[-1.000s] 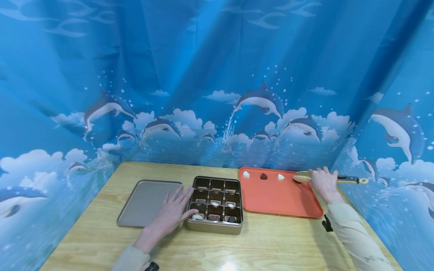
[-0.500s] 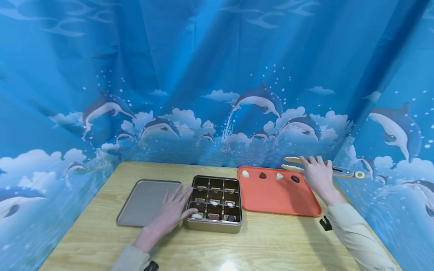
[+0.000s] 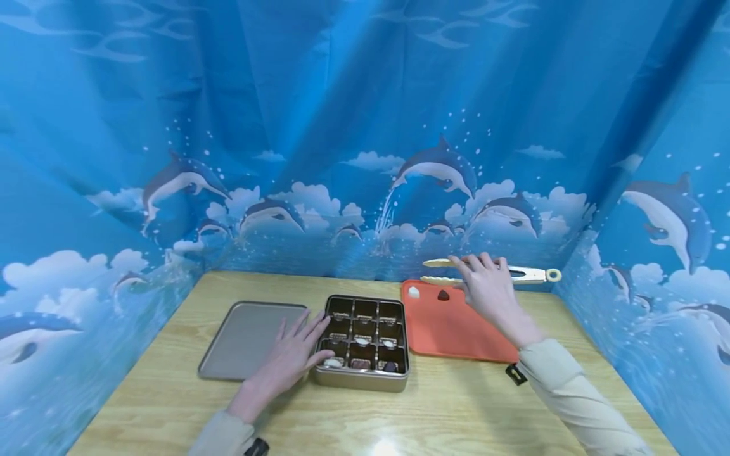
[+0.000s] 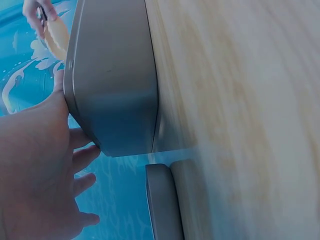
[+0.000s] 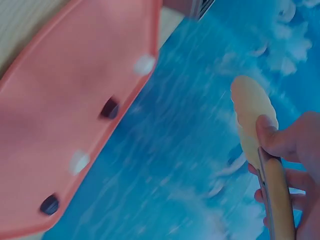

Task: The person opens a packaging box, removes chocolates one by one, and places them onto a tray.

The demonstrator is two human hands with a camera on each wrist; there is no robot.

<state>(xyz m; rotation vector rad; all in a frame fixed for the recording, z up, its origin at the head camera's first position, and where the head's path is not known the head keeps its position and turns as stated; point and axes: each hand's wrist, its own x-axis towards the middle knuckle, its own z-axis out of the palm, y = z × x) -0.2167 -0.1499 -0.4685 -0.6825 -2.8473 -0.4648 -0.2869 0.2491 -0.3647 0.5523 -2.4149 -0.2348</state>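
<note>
My right hand point(image 3: 490, 291) grips metal kitchen tongs point(image 3: 530, 275) above the far side of the red tray point(image 3: 456, 339). Their cream tips are parted, with nothing between them. Two white and two dark chocolates line that tray's edge in the right wrist view, among them a white chocolate point(image 5: 144, 65) and a dark chocolate point(image 5: 109, 108); the hand hides some of them from the head camera. Fingers spread, my left hand point(image 3: 291, 351) touches the left rim of a metal box point(image 3: 359, 381). Several chocolates sit in the box's divided insert, including a dark one point(image 3: 390, 367) at front right.
A flat grey metal lid point(image 3: 245, 335) lies left of the box, partly under my left forearm in the head view. The wooden table point(image 3: 353, 418) ends at a blue dolphin curtain point(image 3: 319, 240) behind and to the right.
My right hand has lifted the tongs off the dark chocolate at the tray's right end, their tips have spread, and they have moved left. My left hand has stayed at the box.
</note>
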